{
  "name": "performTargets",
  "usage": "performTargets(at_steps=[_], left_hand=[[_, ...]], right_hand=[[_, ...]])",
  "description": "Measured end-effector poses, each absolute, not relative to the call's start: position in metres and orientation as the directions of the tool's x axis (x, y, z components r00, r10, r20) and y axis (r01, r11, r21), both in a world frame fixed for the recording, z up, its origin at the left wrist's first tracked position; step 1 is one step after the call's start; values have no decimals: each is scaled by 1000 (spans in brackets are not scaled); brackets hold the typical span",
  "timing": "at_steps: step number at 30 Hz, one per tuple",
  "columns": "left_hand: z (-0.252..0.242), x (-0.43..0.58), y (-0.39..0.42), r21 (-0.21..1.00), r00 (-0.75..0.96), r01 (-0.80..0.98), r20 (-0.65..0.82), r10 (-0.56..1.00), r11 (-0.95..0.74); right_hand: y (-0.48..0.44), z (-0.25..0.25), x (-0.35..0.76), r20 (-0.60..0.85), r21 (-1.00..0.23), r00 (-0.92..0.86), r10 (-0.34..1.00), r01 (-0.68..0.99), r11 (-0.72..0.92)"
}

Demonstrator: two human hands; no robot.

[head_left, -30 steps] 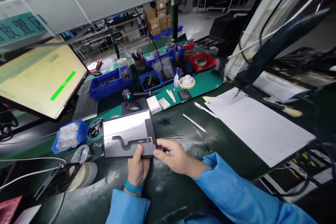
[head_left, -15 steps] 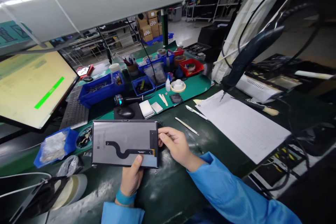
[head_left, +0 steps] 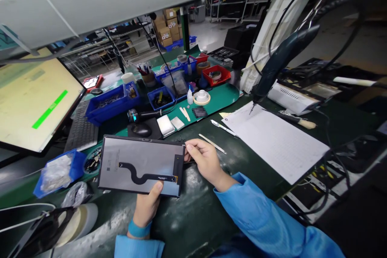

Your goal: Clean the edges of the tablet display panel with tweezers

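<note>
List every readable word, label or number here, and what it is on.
Nothing is legible.
On the yellow monitor screen with a green bar: text too blurred.
On the grey flat panel with a black ribbon cable, held by left hand and right hand: print too small.
On the white paper sheet: grid entries too small.
On the brown cardboard boxes: labels too small.

One panel (head_left: 121, 155), one monitor (head_left: 33, 100), one mouse (head_left: 140, 130), one keyboard (head_left: 80, 131)
</note>
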State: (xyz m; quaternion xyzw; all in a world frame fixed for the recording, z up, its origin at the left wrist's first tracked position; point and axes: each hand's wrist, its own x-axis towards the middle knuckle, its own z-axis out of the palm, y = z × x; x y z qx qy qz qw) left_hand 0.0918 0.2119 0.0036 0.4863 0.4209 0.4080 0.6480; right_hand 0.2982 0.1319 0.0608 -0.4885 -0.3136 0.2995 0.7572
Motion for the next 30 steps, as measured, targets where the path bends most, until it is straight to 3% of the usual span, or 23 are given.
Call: performTargets(at_steps=[8,14,25,30], left_hand=[[15,68,228,964,420,248,-22,907,-91],[29,65,227,899,498,412,-87,863,-147],[29,81,218,880,470,378,86,879,-288],[24,83,215,902,414,381,27,910,-201]], right_hand=[[133,68,316,126,-976,518,846,-89,200],[134,69,320,83,-991,497,864,-47,122],[142,57,313,17,-988,613,790,-110,107],[143,53,309,49,-986,654,755,-88,141]])
